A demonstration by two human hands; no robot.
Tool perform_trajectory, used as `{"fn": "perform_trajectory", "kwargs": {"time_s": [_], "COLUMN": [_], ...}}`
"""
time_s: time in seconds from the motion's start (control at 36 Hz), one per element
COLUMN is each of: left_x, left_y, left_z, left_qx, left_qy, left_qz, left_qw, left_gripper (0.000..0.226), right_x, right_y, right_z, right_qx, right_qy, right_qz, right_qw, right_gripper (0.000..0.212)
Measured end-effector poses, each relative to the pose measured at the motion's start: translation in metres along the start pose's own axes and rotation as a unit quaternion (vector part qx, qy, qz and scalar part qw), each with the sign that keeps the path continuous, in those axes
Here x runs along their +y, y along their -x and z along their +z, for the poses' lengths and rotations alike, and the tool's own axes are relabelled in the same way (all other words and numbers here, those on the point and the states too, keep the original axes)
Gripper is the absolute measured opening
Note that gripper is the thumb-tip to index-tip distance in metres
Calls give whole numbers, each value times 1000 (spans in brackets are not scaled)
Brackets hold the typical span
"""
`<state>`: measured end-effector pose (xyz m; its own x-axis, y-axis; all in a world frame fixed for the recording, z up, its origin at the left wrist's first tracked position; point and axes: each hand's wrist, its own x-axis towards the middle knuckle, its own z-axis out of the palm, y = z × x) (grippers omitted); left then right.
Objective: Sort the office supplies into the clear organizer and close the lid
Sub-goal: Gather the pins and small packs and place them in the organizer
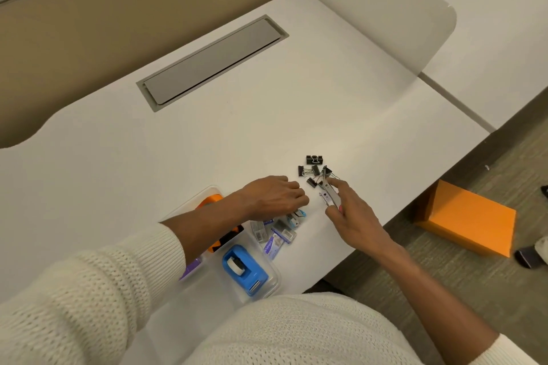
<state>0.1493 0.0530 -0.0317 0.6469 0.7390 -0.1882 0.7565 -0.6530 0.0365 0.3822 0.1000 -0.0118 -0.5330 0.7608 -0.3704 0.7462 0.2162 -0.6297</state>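
- Clear plastic organizer (267, 284) sits at the white desk (178, 157) edge, holding a blue tape dispenser (244, 271).
- Left hand (274, 197) curls closed over a small blue stapler (298, 216) (staple packets (277, 235) lie just beneath it).
- Right hand (353, 213) pinches a small silver tool (329, 194); black binder clips (314, 170) lie just beyond its fingertips.

Office cubicle workstation.
A white desk (267, 104) with a grey cable-access flap (212, 62) at upper centre, tan partition panels (118, 9) across the top, and grey carpet (474, 290) at lower right.
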Motion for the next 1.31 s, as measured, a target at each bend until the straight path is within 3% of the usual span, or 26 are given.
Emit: {"fn": "perform_trajectory", "kwargs": {"time_s": [0.19, 0.28, 0.33, 0.42, 0.58, 0.67, 0.75, 0.83, 1.03, 1.17, 1.31], "left_x": [-3, -3, 3, 24, 92, 130, 163, 187, 202, 194, 199], "left_y": [4, 16, 31, 61, 128, 161, 181, 186, 167, 152, 151], "left_z": [-11, -27, -39, -52, -64, -59, -49, -39, -23, -7, 3], "left_qx": [-2, 57, 109, 183, 297, 273, 230, 179, 23, -18, -2], "left_qy": [-8, 43, 116, 230, 396, 413, 425, 404, 312, 283, 305], "left_qz": [-71, -167, -265, -421, -635, -712, -759, -780, -785, -766, -759], "left_qw": [997, 983, 951, 858, 594, 498, 436, 442, 535, 577, 575], "left_gripper": [21, 15, 12, 22, 35, 37, 39, 41, 35, 52, 58], "right_x": [-7, -9, -12, -20, -50, -71, -92, -110, -131, -134, -126], "right_y": [6, 7, 7, 11, 20, 29, 37, 45, 64, 72, 80], "right_z": [1, -1, -1, 4, 24, 37, 52, 67, 93, 99, 97], "right_qx": [10, 1, -6, -22, -102, -162, -203, -234, -237, -237, -246], "right_qy": [-50, -60, -59, -65, -75, -70, -52, -50, -12, 37, 33], "right_qz": [-3, 7, 1, -30, -96, -109, -116, -123, -166, -168, -163], "right_qw": [999, 998, 998, 997, 987, 978, 971, 963, 957, 956, 955], "right_gripper": [54, 54, 53, 50, 46, 47, 48, 49, 49, 51, 50]}}
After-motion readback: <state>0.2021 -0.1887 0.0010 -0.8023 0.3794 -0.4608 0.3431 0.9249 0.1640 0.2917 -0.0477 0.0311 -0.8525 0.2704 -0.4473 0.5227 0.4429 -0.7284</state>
